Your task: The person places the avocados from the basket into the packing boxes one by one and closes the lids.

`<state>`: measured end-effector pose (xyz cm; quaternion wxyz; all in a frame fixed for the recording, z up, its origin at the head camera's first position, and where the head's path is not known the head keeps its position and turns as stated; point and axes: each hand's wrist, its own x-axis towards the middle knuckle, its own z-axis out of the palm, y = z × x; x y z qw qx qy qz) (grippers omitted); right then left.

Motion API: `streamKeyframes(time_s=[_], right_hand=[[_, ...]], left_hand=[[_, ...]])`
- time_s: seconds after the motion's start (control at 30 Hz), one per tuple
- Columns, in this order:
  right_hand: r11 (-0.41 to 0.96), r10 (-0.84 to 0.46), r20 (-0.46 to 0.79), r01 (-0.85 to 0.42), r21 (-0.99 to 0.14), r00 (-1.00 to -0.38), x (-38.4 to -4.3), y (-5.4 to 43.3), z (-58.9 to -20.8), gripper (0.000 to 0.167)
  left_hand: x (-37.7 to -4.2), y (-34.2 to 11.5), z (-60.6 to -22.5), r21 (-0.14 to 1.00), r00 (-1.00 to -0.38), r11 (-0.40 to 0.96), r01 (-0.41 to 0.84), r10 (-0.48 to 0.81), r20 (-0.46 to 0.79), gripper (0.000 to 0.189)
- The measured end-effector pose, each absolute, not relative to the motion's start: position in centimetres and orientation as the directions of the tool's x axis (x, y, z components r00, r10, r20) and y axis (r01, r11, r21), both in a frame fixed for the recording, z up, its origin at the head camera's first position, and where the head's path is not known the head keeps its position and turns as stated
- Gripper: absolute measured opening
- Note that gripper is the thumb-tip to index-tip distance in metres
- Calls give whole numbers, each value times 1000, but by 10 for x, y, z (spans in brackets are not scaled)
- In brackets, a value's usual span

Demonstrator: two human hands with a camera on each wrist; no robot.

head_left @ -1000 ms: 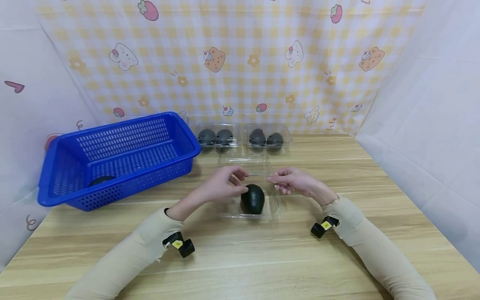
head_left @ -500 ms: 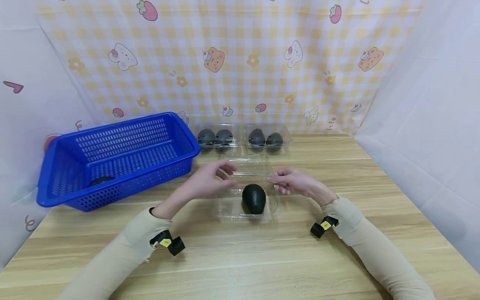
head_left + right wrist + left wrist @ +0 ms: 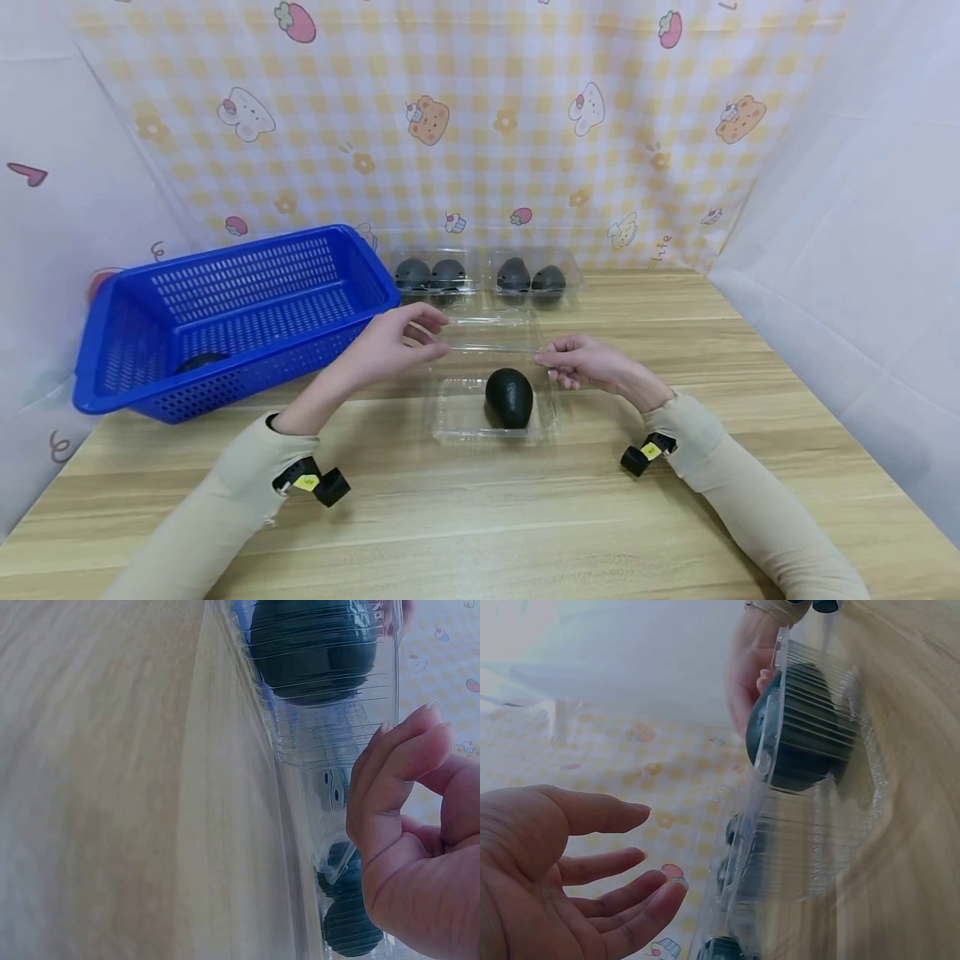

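Note:
A clear plastic clamshell box point(image 3: 457, 408) lies with its lid raised back on the table, and one dark green avocado point(image 3: 509, 398) sits in the right half of its base. At the box's right edge, near the hinge, my right hand point(image 3: 588, 365) pinches the plastic with thumb and forefinger; the right wrist view shows its curled fingers point(image 3: 397, 765) beside the box wall. My left hand point(image 3: 393, 340) hovers up and left of the box, near the blue basket, holding nothing. Its thumb and fingers stand apart in the left wrist view.
A blue perforated basket point(image 3: 315, 333) stands at the left, with a dark avocado point(image 3: 201, 361) partly visible inside. Behind the box are two closed clamshells, the left one point(image 3: 435, 258) and right one point(image 3: 534, 258), each holding two avocados. A patterned cloth point(image 3: 480, 125) hangs behind the table.
My left hand has drawn back leftward from the avocado toward the basket, leaving the avocado in the box. The right hand stays at the box's edge.

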<state>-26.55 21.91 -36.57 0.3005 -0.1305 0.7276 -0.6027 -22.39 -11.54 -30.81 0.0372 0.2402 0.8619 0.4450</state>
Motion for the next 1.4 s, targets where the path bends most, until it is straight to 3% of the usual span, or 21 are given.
streamKeyframes(time_s=[1.4], right_hand=[[229, -560, -280, 179, -957, -780, -266, 221, -367, 22]], left_hand=[[-215, -208, -277, 695, -949, 646, 316, 226, 221, 49]])
